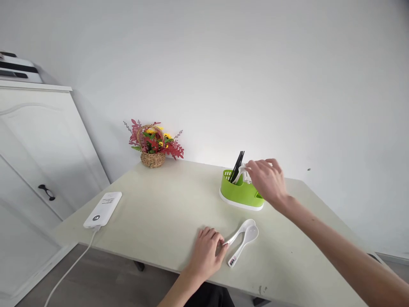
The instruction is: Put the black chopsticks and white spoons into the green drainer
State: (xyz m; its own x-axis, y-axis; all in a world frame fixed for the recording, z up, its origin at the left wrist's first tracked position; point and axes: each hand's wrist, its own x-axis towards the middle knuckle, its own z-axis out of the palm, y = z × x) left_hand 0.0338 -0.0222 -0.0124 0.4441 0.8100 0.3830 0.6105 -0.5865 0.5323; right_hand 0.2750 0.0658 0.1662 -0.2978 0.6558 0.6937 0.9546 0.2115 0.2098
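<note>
My left hand [207, 252] rests at the table's front, thumb and fingers closed on the handle end of a white spoon [236, 233]. Beside it, partly overlapping at the bowls, lies a second white spoon [244, 246] with a small label on its handle. At the green utensil holder [238, 194], my right hand [266, 177] reaches over the rim with its fingers closed on a white spoon [240, 174]; the hand hides part of it. Black chopsticks [237, 164] lean upright in the holder's left part. Under the holder is a white base tray [241, 205].
A woven basket of artificial flowers [153, 157] stands at the table's back left. A white power bank [102, 209] with a cable [72, 267] lies near the left edge. The white cabinet [47, 157] is beyond that edge; the wall borders the table's back.
</note>
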